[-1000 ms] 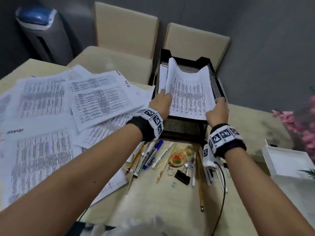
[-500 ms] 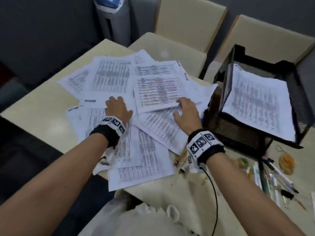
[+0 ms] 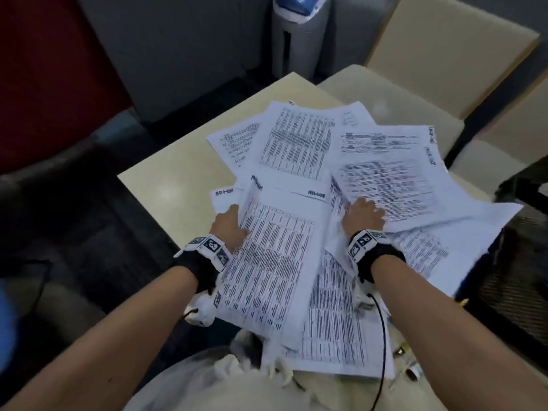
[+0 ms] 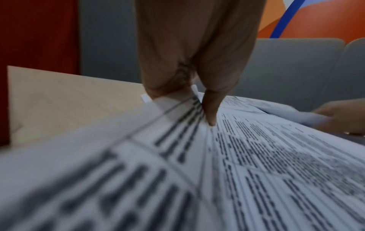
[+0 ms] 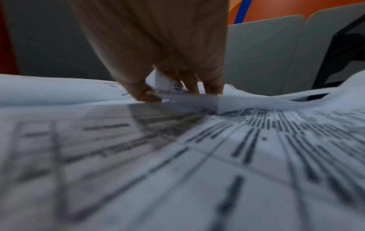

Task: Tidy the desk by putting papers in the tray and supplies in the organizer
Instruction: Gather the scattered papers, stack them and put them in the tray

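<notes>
Many printed paper sheets (image 3: 299, 143) lie fanned over the beige desk (image 3: 178, 170). My left hand (image 3: 237, 218) pinches the left edge of a large printed sheet (image 3: 272, 262), which is raised off the pile; the left wrist view shows my left hand (image 4: 181, 107) with the thumb on top and fingers beneath. My right hand (image 3: 366, 210) sits at the near edge of another sheet (image 3: 394, 185). In the right wrist view my right hand (image 5: 171, 92) pinches a lifted paper edge between thumb and fingers. The black mesh tray (image 3: 522, 280) stands at the right edge.
Two beige chairs (image 3: 400, 99) stand beyond the desk, with a grey and blue floor unit (image 3: 299, 34) behind them. A dark seat (image 3: 59, 203) is to the left. A few small supplies (image 3: 413, 370) peek out at the bottom right. A black cable (image 3: 382, 336) trails from my right wrist.
Both hands left the tray and came over to the paper pile on the left. The left hand has since taken a sheet's edge and lifted it; the right has closed on another sheet.
</notes>
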A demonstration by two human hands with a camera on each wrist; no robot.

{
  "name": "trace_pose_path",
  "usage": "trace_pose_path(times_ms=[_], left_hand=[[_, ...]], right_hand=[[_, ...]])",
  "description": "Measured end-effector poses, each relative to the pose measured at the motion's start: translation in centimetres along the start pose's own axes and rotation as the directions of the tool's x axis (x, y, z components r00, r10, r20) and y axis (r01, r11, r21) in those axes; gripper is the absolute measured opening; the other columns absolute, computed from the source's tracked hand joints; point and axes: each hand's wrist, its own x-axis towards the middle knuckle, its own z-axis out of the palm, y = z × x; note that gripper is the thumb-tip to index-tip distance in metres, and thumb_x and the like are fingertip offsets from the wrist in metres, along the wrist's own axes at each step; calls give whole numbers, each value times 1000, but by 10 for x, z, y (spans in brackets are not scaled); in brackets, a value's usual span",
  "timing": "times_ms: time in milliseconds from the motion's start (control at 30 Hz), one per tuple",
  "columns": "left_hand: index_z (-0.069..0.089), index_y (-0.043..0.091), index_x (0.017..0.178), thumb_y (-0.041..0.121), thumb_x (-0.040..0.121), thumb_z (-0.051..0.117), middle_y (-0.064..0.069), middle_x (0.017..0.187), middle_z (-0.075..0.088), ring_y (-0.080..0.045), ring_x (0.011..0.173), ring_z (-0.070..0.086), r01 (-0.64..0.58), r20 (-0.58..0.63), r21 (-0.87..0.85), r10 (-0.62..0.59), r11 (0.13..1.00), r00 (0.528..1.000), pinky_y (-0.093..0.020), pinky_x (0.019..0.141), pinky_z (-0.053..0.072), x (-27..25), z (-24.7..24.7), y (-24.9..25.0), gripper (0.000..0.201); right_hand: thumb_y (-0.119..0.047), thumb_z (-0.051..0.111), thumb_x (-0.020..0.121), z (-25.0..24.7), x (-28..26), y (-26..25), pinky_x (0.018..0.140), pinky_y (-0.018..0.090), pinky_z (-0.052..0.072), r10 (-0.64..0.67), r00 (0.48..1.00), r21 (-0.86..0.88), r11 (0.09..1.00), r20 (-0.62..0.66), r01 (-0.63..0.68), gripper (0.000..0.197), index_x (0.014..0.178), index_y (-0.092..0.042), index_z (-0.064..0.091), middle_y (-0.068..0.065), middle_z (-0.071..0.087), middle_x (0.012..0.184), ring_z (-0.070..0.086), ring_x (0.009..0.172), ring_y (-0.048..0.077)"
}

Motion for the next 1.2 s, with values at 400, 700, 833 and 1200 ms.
trace_pose_path(times_ms=[400,700,833,1200], left_hand=[[34,8,143,79,69,18,-23,145,38,-36,134,38,10,179,-441,77,897,981,-47,110,29,47,-74,37,103],[50,3,90,13,88,58,-3,68,45,-22,68,48,79,153,-17,-75,997,985,-20,49,31,62,-51,8,13],[57,1,106,11,90,53,-2,63,42,-16,56,43,127,102,-29,-124,991,987,-20,47,32,54,-53,-1,19],[50,5,104,22,91,57,-9,89,53,-22,80,50,67,265,-134,-29,989,964,-19,54,34,25,-32,18,22]], right_hand=[[8,50,80,14,-80,-26,66,32,47,-631,773,372,735,68,567,22,88,-4,67,7,65,77,58,67,18],[-33,57,89,-35,-3,-48,108,40,31,-371,915,290,868,-158,402,48,130,-9,51,12,48,140,42,131,25],[-30,62,86,-38,50,-41,115,52,21,-48,999,18,999,26,47,81,147,-7,14,18,11,156,14,143,38],[9,38,88,-51,-9,0,93,26,38,-156,965,338,915,-210,221,42,125,1,57,27,59,124,56,113,36]])
